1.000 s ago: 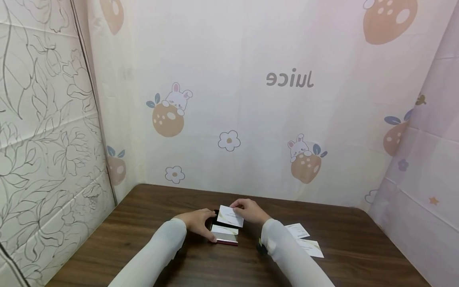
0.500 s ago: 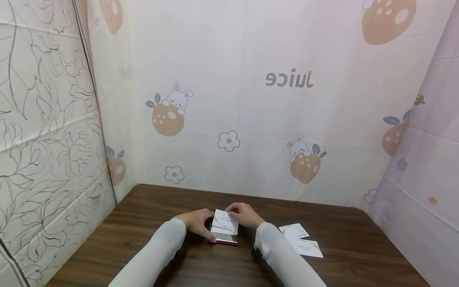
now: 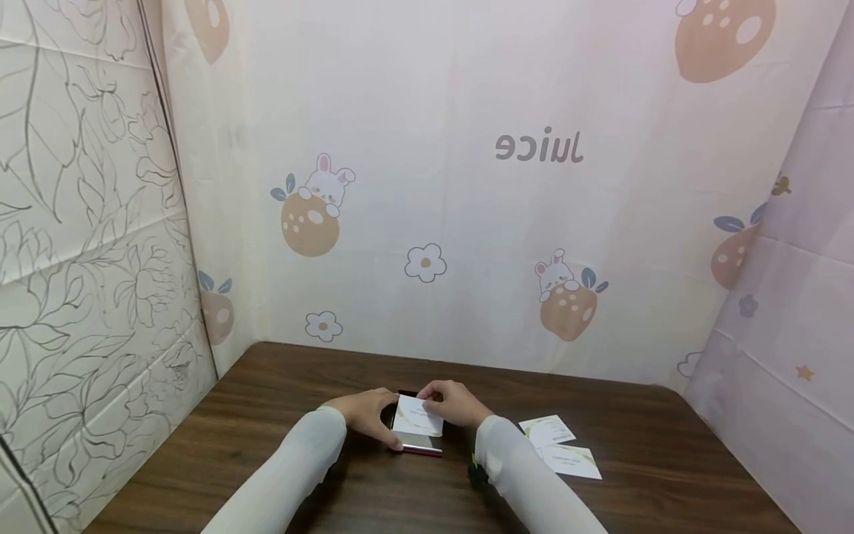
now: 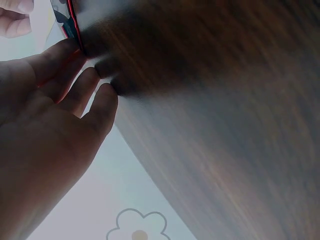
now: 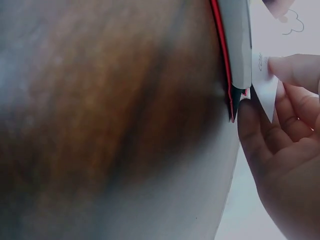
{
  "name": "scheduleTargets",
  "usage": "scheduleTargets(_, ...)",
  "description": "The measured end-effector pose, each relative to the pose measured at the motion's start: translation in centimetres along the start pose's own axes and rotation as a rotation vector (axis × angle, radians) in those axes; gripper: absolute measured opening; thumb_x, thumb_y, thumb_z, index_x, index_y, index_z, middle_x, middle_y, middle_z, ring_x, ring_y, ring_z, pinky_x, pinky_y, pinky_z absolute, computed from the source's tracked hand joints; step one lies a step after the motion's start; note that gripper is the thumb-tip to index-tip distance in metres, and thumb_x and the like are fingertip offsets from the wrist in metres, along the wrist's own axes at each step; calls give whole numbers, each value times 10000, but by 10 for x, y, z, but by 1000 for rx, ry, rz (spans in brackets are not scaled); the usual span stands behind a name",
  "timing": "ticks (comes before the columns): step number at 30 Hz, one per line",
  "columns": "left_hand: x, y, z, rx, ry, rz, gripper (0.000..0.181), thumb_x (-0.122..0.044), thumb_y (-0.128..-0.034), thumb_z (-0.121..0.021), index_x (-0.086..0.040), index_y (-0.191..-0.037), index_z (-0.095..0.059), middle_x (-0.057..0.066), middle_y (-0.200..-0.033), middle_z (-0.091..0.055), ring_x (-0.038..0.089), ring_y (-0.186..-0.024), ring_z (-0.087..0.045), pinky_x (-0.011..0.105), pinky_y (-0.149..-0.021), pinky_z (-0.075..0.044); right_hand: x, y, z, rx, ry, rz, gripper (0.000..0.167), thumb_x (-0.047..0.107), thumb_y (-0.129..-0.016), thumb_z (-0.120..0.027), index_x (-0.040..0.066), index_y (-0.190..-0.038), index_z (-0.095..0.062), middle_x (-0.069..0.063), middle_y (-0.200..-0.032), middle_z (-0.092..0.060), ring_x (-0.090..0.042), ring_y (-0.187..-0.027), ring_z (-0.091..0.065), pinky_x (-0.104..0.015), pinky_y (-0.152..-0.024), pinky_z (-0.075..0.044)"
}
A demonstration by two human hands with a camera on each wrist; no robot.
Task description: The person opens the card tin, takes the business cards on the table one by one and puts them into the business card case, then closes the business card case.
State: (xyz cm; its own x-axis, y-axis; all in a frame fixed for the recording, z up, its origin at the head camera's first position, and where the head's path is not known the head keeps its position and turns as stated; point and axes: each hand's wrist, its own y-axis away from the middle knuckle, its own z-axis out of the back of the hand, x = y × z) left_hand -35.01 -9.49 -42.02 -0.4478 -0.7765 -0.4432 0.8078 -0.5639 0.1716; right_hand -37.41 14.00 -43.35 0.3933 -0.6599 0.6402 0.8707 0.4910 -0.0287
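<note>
Left hand (image 3: 365,415) grips the card case (image 3: 422,443) at its left side: thumb at the near corner, fingers partly bent along the far part. Right hand (image 3: 457,404) pinches a white card (image 3: 417,417) between thumb and fingers at its far right corner. Card sits over the middle of the case; can't tell if it's fully seated. Case has red trim, silvery near end. Two loose cards, one (image 3: 547,429) right of the case, the other (image 3: 574,461) just nearer the person. Case rests on the brown worktop (image 3: 233,430); printed curtain (image 3: 467,89) beyond it.
</note>
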Motion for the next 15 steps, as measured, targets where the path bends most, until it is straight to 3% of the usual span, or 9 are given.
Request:
scheduleTargets(8, 5, -3, 0, 5, -4, -3, 981, -588, -707, -805, -56, -1467, -487, 83, -1450, -484, 236, -1310, -471, 439, -1076, -387, 4, 4, -1, 105, -3, 31, 94, 107, -945, -665, 129, -1018, -721, 50, -931, -643, -135, -835, -547, -358, -774, -475)
scheduleTargets(15, 1, 1, 3, 11, 21, -7, 930, -553, -722, -812, -82, -1460, -498, 88, -1450, -480, 251, -1311, -470, 460, -1075, -386, 9, 9, -1, 223, -25, 29, 111, 92, -927, -653, 153, -975, -733, 52, -820, -637, -123, -718, -556, -303, -681, -471)
